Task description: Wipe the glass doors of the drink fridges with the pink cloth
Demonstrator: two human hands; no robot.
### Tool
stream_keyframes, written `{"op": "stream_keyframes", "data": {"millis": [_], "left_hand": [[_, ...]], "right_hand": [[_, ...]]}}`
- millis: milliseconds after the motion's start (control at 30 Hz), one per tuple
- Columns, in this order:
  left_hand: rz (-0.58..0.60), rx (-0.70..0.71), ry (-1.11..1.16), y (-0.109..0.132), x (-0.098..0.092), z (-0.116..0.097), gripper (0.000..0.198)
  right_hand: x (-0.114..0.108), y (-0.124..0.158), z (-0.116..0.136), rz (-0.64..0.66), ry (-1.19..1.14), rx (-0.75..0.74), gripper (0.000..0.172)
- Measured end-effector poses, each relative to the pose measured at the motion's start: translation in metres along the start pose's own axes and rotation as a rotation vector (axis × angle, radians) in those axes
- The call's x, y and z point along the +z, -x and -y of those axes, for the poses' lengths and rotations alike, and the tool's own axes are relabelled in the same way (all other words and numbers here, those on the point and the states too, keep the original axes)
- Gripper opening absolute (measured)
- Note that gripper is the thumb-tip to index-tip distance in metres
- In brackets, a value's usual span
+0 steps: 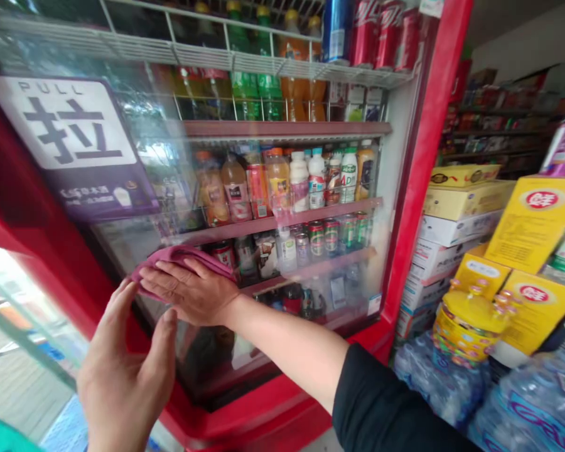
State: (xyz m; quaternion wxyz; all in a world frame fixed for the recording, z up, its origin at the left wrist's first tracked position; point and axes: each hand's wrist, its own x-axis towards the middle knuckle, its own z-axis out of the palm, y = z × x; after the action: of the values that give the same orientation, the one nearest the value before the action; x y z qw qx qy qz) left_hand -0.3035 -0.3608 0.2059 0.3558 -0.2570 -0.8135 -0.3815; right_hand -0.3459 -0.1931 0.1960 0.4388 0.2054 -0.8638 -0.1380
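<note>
Head view: pink cloth (pixel 181 255) crumpled, pressed under right hand (pixel 195 294).

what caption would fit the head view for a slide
Right hand presses a pink cloth flat against the glass door of a red drinks fridge, left hand open beside it.

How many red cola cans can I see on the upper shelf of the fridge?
3 red cola cans, side by side at the right end of the upper wire shelf, beside a blue can: left, middle, right. More may stand hidden behind.
</note>
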Motion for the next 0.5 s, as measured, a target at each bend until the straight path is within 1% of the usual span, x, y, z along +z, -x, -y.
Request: {"op": "stream_keyframes", "data": {"millis": [67, 100, 200, 300, 400, 500], "left_hand": [[-0.02, -0.055, -0.009, 0.001, 0.016, -0.016, 0.071], [-0.016, -0.049, 0.003, 0.002, 0.025, -0.023, 0.071], [-0.002, 0.011, 0.036, 0.005, 0.056, -0.042, 0.072], [0.043, 0.083, 0.054, 0.009, 0.086, -0.057, 0.071], [0.079, 0.164, 0.075, 0.013, 0.113, -0.07, 0.072], [0.086, 0.215, 0.115, 0.017, 0.134, -0.081, 0.071]], "right_hand": [[-0.011, 0.017, -0.018, 0.029, 0.028, 0.028, 0.06], [-0.017, 0.026, -0.029, 0.046, 0.035, 0.057, 0.06], [-0.031, 0.058, -0.061, 0.084, 0.011, 0.147, 0.06], [-0.037, 0.093, -0.095, 0.085, -0.037, 0.246, 0.062], [-0.034, 0.134, -0.133, 0.044, -0.018, 0.369, 0.068], [-0.031, 0.185, -0.176, -0.073, 0.098, 0.494, 0.075]]}}
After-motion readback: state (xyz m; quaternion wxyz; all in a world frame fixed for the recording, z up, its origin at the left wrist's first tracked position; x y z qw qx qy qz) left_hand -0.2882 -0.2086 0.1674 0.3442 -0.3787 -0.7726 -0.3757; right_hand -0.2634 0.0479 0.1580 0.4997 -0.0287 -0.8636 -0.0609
